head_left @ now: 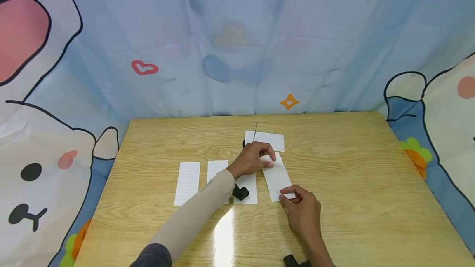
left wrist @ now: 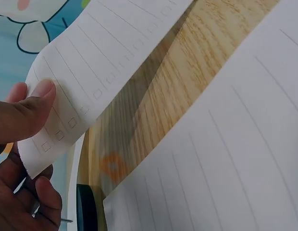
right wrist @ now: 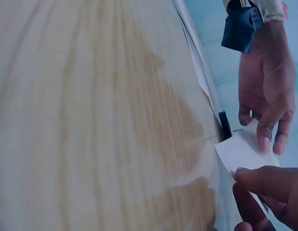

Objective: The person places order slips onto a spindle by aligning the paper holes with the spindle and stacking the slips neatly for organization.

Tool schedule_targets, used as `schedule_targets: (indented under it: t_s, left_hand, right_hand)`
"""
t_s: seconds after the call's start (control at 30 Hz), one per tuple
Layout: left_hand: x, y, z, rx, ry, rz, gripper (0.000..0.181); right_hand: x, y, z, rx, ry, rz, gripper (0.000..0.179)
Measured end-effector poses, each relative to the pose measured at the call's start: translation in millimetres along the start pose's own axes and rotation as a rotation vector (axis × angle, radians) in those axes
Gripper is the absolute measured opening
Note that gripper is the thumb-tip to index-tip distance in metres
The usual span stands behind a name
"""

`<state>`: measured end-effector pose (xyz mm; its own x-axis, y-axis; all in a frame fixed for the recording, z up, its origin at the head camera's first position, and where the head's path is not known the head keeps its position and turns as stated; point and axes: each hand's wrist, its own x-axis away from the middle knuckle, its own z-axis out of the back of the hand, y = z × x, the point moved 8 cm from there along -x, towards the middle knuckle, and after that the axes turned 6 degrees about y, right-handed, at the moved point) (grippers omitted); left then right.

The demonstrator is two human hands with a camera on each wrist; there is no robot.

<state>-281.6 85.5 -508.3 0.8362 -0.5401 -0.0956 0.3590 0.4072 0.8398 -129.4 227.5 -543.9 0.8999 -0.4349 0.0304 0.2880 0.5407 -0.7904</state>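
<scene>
My left hand (head_left: 256, 158) pinches the far end of a white lined paper strip (head_left: 276, 178) between thumb and fingers. At the near right corner of that strip, my right hand (head_left: 304, 209) pinches it too. In the left wrist view the strip (left wrist: 115, 43) is lifted off the table, with small printed boxes along one edge and its end curving under the thumb (left wrist: 41, 94). Another lined strip (head_left: 246, 184) lies on the table, partly covered by my left forearm and wrist. The right wrist view shows both hands on the paper (right wrist: 240, 151).
Two more lined strips (head_left: 187, 182) lie to the left, one partly behind the sleeve (head_left: 200, 205). A lined paper (head_left: 267, 140) lies crosswise at the back, beside a mostly hidden black object (head_left: 243, 143) and a thin dark rod (head_left: 255, 131). A printed curtain (head_left: 237, 52) hangs behind the wooden table (head_left: 371, 197).
</scene>
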Motion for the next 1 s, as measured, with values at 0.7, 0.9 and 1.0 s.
schedule_targets:
  t_s: [0.7, 0.9, 1.0]
  left_hand:
    - [10.5, -3.9, 20.3, 0.024, 0.077, 0.034, 0.014]
    - [14.1, -1.3, 25.8, -0.021, 0.104, 0.025, 0.013]
    - [15.8, 2.6, 29.8, -0.049, 0.131, -0.003, 0.013]
  right_hand:
    - [-22.5, -10.0, 41.7, -0.200, 0.156, 0.008, 0.013]
    - [-32.3, -17.9, 47.2, -0.244, 0.148, 0.003, 0.015]
    - [-37.5, -21.9, 50.0, -0.262, 0.145, 0.004, 0.016]
